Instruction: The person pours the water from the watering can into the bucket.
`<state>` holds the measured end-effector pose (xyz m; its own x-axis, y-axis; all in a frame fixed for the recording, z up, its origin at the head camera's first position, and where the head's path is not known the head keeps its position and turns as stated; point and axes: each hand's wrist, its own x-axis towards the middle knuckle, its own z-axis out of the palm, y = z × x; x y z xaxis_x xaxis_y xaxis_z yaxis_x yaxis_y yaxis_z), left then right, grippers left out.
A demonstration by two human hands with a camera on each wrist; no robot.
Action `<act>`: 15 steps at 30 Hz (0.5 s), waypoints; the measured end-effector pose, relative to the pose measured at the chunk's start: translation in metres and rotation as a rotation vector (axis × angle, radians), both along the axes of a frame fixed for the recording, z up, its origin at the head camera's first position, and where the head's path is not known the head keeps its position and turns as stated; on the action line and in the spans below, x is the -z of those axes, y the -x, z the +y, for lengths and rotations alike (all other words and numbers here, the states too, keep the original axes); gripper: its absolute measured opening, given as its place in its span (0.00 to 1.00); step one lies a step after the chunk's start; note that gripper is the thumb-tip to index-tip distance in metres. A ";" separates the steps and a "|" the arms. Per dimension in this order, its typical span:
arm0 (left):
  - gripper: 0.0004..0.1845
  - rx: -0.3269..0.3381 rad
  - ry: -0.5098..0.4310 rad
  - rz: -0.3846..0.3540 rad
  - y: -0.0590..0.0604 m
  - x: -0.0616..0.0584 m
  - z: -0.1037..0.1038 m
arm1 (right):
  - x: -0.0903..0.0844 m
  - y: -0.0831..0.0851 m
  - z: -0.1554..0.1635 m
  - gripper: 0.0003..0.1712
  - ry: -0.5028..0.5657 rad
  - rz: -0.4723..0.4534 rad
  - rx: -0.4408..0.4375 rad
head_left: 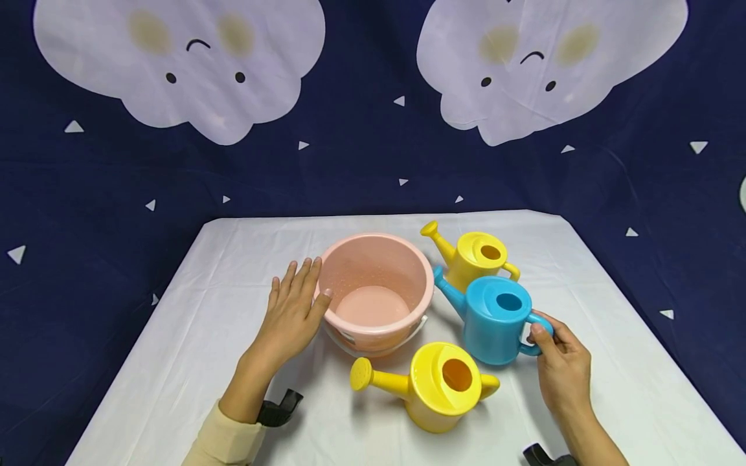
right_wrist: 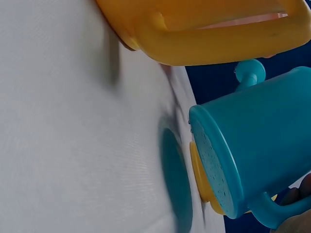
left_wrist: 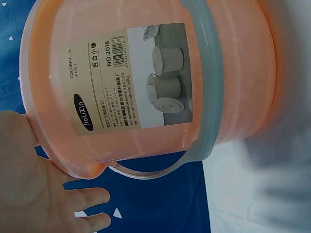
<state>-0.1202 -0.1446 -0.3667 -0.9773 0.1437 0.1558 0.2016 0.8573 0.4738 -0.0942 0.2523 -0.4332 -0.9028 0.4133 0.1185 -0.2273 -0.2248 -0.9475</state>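
A pink bucket (head_left: 373,259) with a pale handle (left_wrist: 206,73) and a paper label (left_wrist: 131,77) stands mid-table. My left hand (head_left: 294,304) lies flat against its left side, fingers straight, thumb at the rim; the left wrist view shows my left hand (left_wrist: 43,194) spread below the bucket (left_wrist: 243,73). My right hand (head_left: 553,356) grips the handle of a blue watering can (head_left: 495,317) to the right of the bucket. In the right wrist view the blue can (right_wrist: 262,141) fills the right side, with my fingertips (right_wrist: 299,213) at its handle.
One yellow watering can (head_left: 443,388) lies in front of the bucket, spout pointing left; another yellow watering can (head_left: 474,255) stands behind the blue one. A white cloth (head_left: 192,336) covers the table. A dark blue backdrop (head_left: 373,162) with cloud shapes hangs behind.
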 end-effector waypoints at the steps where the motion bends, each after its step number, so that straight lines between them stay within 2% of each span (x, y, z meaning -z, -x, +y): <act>1: 0.34 0.001 0.000 0.000 0.000 0.000 0.000 | 0.001 0.000 0.000 0.17 0.000 0.006 -0.002; 11: 0.33 0.002 0.003 0.008 0.001 0.001 0.000 | 0.005 -0.001 -0.002 0.19 0.007 0.024 -0.009; 15: 0.33 0.001 0.004 0.007 0.001 0.001 0.000 | 0.008 -0.001 -0.003 0.19 -0.016 0.004 -0.005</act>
